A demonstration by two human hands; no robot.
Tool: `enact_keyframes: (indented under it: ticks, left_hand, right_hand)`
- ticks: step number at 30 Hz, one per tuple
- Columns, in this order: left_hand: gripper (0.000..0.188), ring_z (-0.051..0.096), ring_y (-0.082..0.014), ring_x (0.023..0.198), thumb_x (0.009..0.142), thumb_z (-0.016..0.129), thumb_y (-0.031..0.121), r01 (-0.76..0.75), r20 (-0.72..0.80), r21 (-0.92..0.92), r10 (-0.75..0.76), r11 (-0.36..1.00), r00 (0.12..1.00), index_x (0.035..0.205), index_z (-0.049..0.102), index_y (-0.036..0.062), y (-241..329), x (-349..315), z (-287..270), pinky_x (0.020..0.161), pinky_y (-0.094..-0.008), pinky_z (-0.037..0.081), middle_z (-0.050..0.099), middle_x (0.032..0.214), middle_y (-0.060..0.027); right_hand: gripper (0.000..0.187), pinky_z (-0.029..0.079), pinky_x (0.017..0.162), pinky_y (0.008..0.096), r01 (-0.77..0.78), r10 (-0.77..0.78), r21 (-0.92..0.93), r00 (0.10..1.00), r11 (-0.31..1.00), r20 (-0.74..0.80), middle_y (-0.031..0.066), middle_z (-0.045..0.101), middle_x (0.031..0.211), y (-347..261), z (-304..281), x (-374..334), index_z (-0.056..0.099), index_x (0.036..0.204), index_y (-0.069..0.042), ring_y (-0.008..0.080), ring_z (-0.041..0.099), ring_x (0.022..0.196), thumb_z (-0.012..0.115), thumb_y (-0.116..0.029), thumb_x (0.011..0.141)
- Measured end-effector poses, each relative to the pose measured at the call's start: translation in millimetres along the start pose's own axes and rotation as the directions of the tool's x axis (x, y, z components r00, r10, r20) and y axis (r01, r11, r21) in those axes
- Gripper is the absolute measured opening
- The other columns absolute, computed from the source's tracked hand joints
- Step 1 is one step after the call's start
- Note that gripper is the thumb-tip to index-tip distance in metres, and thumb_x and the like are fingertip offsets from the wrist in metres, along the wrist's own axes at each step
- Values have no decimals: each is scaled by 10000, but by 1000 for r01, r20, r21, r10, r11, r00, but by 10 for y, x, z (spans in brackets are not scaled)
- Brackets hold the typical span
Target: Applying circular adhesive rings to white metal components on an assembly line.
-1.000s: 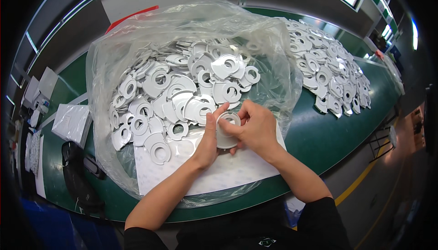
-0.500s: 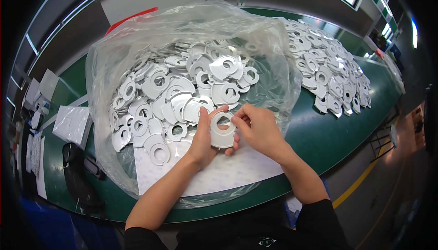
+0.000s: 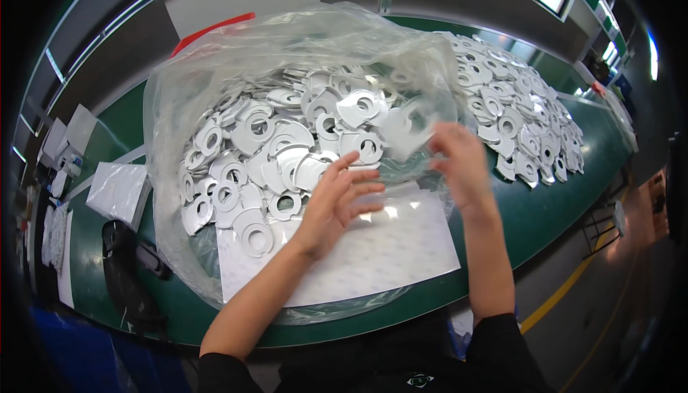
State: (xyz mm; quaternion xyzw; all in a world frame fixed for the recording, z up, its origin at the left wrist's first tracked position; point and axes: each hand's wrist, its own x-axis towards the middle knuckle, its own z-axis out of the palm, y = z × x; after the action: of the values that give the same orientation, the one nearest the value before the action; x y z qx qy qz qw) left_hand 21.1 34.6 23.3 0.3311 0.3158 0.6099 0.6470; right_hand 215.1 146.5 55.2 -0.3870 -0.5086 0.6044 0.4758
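My left hand [image 3: 340,203] is open above a white sheet [image 3: 373,257], fingers spread and nothing in them. To its right, my right hand [image 3: 464,163] is raised and smeared by motion. Just off its fingertips is a blurred white flat plate with a round hole [image 3: 407,131]; whether the fingers still touch it cannot be made out. Beyond my left hand, a heap of similar white holed plates [image 3: 283,138] lies in a large clear plastic bag [image 3: 168,106] with its mouth spread wide.
A second pile of white plates [image 3: 527,117] rests on the green table [image 3: 494,228] at the right. On the left are a plastic-wrapped white packet [image 3: 118,191] and a black pouch-like item [image 3: 125,278]. A red strip [image 3: 215,31] shows behind the bag.
The holed plate has left my left hand, which has opened. My right hand has swung up and to the right, and a blurred plate now shows beside its fingertips.
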Motion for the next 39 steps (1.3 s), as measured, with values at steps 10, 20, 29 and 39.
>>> enact_keyframes:
  ticks: [10, 20, 29, 39]
  left_hand:
    - [559, 434, -333, 1201, 739, 694, 101, -294, 357, 914, 211, -279, 910, 1256, 487, 54, 495, -52, -319, 1001, -387, 361, 507, 1260, -139]
    - [694, 483, -339, 1028, 756, 678, 86, -268, 340, 935, 362, -233, 868, 1359, 343, 16, 502, 49, -351, 905, -390, 402, 521, 1101, -182]
    - [590, 501, -291, 1016, 817, 619, 144, -171, 0, 935, 482, 311, 876, 1327, 359, 1, 510, 69, -210, 889, -401, 432, 492, 1135, -161]
    - [586, 549, -290, 944, 948, 274, 502, 83, 25, -527, -82, 846, 996, 1291, 421, 50, -71, 57, -309, 726, -372, 462, 552, 1084, -161]
  right_hand:
    - [221, 461, 710, 238, 258, -254, -180, 966, 949, 44, 26, 637, 902, -111, 31, -80, 624, 1052, -15, 84, 568, 786, 632, -118, 857]
    - [294, 465, 748, 367, 719, 12, -448, 522, 531, 853, 84, 587, 860, 208, 663, -678, 619, 971, -52, 278, 565, 859, 710, -229, 755]
    - [377, 461, 792, 382, 671, 139, -597, 606, 440, 783, 105, 537, 966, 260, 714, -739, 554, 1045, -48, 295, 530, 952, 718, -126, 714]
    - [265, 440, 831, 390, 652, 176, -595, 591, 471, 787, 113, 546, 967, 245, 671, -723, 557, 883, -39, 313, 517, 992, 727, -57, 680]
